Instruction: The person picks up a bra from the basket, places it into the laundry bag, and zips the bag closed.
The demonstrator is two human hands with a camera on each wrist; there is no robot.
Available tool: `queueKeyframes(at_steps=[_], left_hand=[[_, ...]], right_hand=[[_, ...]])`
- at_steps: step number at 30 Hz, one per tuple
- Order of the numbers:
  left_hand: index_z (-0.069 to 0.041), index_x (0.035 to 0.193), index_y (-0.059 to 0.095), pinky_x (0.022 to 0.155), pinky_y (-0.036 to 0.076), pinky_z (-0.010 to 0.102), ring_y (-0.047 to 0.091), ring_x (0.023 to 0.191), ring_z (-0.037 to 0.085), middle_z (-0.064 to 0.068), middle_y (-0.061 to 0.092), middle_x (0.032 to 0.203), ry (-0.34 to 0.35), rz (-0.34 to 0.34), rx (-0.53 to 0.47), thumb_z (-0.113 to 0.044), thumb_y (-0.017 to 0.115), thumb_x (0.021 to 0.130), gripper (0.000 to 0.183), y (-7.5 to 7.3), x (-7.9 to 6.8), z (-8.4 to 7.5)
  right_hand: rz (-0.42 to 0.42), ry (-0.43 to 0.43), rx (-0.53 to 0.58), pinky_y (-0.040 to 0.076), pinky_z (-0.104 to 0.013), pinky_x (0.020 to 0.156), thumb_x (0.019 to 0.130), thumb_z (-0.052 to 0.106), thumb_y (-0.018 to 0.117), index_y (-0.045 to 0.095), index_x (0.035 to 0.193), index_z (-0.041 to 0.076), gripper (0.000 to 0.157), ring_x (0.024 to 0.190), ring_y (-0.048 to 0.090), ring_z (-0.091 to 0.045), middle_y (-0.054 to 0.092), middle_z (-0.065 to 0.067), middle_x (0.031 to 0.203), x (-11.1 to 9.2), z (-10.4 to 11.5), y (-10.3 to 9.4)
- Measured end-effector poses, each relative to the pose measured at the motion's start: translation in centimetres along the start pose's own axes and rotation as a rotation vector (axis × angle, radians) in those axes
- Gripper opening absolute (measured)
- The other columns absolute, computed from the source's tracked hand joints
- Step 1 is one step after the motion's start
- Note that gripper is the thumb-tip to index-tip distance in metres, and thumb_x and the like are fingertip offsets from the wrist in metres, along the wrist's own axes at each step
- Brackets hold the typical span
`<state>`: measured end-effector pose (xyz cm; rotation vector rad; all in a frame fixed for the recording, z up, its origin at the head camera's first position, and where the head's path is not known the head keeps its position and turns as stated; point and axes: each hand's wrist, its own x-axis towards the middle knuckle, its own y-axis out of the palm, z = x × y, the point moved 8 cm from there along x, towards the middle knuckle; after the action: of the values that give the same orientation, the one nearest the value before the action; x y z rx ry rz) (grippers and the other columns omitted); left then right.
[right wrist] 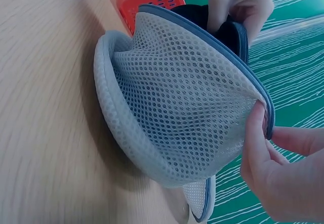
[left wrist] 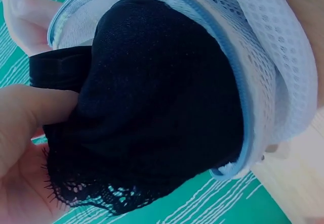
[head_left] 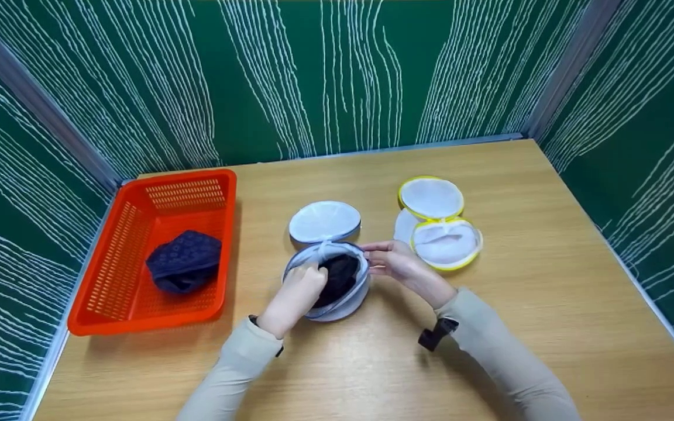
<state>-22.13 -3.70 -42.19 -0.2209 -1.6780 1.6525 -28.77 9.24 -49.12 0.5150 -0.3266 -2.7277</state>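
A white mesh laundry bag with a blue-grey zip stands in front of me, its round lid folded back. Inside its mouth lies a black bra with a smooth rounded cup and a lace edge. My left hand reaches over the near left rim, and in the left wrist view its thumb and fingers pinch the bra's edge. On the other side, my right hand pinches the zipped rim between thumb and fingers, as the right wrist view shows. The bag's bottom is hidden.
At the left stands an orange plastic basket with a dark blue patterned garment in it. To the right, another white mesh laundry bag with yellow edging lies unzipped on the wooden table. Green, white-streaked panels border the table.
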Motion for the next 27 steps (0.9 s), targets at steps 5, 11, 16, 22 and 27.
queueKeyframes(at_steps=[5, 11, 16, 22, 27], left_hand=[[-0.001, 0.072, 0.061, 0.047, 0.047, 0.033, 0.056, 0.057, 0.024, 0.011, 0.054, 0.064, -0.010, 0.033, 0.005, 0.001, 0.055, 0.076, 0.007, 0.4, 0.4, -0.3], [0.000, 0.085, 0.062, 0.060, 0.050, 0.034, 0.061, 0.071, 0.026, 0.012, 0.059, 0.078, -0.076, 0.067, -0.274, -0.002, 0.062, 0.074, 0.011, 1.3, 0.5, 0.9], [0.000, 0.099, 0.063, 0.078, 0.048, 0.034, 0.059, 0.091, 0.024, 0.011, 0.063, 0.096, -0.144, 0.071, -0.528, -0.014, 0.066, 0.077, 0.026, 1.6, 0.0, 2.1], [0.002, 0.104, 0.061, 0.086, 0.043, 0.036, 0.056, 0.099, 0.025, 0.013, 0.062, 0.103, -0.120, 0.058, -0.669, -0.017, 0.070, 0.074, 0.037, 1.2, -0.9, 2.6], [0.001, 0.107, 0.060, 0.086, 0.044, 0.035, 0.056, 0.099, 0.023, 0.012, 0.061, 0.105, -0.127, 0.041, -0.708, -0.014, 0.071, 0.072, 0.040, 1.4, -1.9, 3.0]], right_hand=[[0.001, -0.007, -0.015, 0.051, -0.021, 0.063, 0.084, -0.003, 0.051, 0.049, 0.115, -0.014, 0.033, 0.067, 0.060, -0.008, 0.064, -0.002, 0.083, -0.2, 0.0, 0.0], [0.009, -0.008, 0.046, 0.051, -0.020, 0.061, 0.085, -0.004, 0.048, 0.044, 0.118, -0.016, 0.035, 0.065, 0.060, -0.009, 0.064, -0.002, 0.078, 0.0, -0.1, -0.3], [-0.014, -0.004, 0.096, 0.051, -0.021, 0.061, 0.085, -0.007, 0.045, 0.043, 0.118, -0.016, 0.034, 0.067, 0.061, -0.010, 0.064, -0.003, 0.078, 0.1, -0.3, -0.9], [-0.016, -0.008, 0.108, 0.051, -0.022, 0.063, 0.086, -0.008, 0.043, 0.040, 0.120, -0.017, 0.036, 0.068, 0.061, -0.010, 0.064, -0.003, 0.079, 0.2, -0.3, -1.0], [-0.023, -0.004, 0.118, 0.051, -0.022, 0.065, 0.085, -0.009, 0.043, 0.039, 0.120, -0.017, 0.036, 0.069, 0.061, -0.011, 0.064, -0.002, 0.081, 0.1, -0.3, -1.1]])
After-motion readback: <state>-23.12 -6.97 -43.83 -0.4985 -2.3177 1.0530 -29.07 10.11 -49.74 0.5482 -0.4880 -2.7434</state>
